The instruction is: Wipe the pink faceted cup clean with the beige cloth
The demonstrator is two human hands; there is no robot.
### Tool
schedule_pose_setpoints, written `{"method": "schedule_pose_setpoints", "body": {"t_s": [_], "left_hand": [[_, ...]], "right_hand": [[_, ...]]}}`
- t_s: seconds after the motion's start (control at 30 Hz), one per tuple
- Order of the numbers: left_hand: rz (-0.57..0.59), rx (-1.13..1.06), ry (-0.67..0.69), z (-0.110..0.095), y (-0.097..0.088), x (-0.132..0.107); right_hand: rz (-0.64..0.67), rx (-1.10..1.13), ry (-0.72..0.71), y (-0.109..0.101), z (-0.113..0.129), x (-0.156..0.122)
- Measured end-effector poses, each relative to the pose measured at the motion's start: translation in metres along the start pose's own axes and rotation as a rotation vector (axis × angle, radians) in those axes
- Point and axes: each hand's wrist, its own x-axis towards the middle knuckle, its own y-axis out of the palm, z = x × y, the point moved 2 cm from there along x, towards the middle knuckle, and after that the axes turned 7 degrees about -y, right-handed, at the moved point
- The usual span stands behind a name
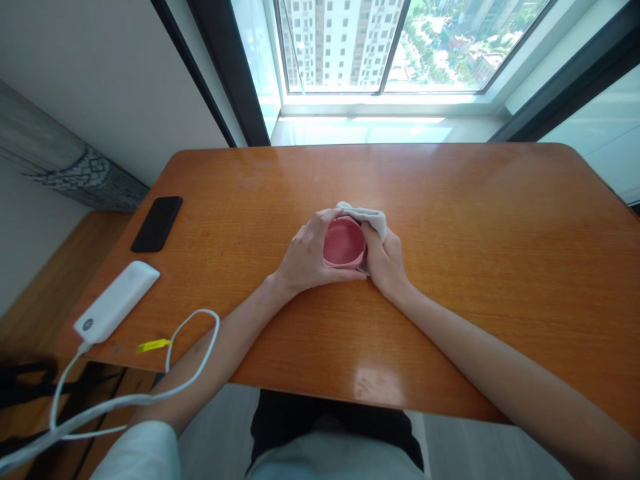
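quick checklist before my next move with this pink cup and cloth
1. Left hand on the pink cup: ok, fingers wrap its side.
2. Right hand with the white cloth: ok, cloth held against the cup's far side.
3. Cup's inside: cannot tell whether it is wet or clean.
4. Black phone and white power bank: ok, both lie on the table well left of the hands.
5. White cable: not ok, it drapes across the left forearm and could snag.
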Motion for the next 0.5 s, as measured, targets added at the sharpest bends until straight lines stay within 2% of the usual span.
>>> {"method": "schedule_pose_setpoints", "body": {"t_s": [0.13,0.2,0.33,0.43,0.5], "left_hand": [[0.000,-0.039,-0.065,0.002,0.000,-0.002],[-0.008,-0.035,-0.068,0.002,0.000,-0.002],[-0.008,-0.002,-0.032,0.002,0.002,-0.002],[-0.009,0.011,-0.023,0.003,0.003,-0.002],[-0.008,0.010,-0.018,0.003,0.003,-0.003]], "right_hand": [[-0.283,0.057,0.180,-0.015,-0.022,0.007],[-0.431,0.050,0.185,-0.028,-0.035,0.017],[-0.646,0.048,0.223,-0.056,-0.053,0.043],[-0.786,0.028,0.193,-0.072,-0.054,0.058],[-0.748,0.013,0.143,-0.074,-0.049,0.062]]}}
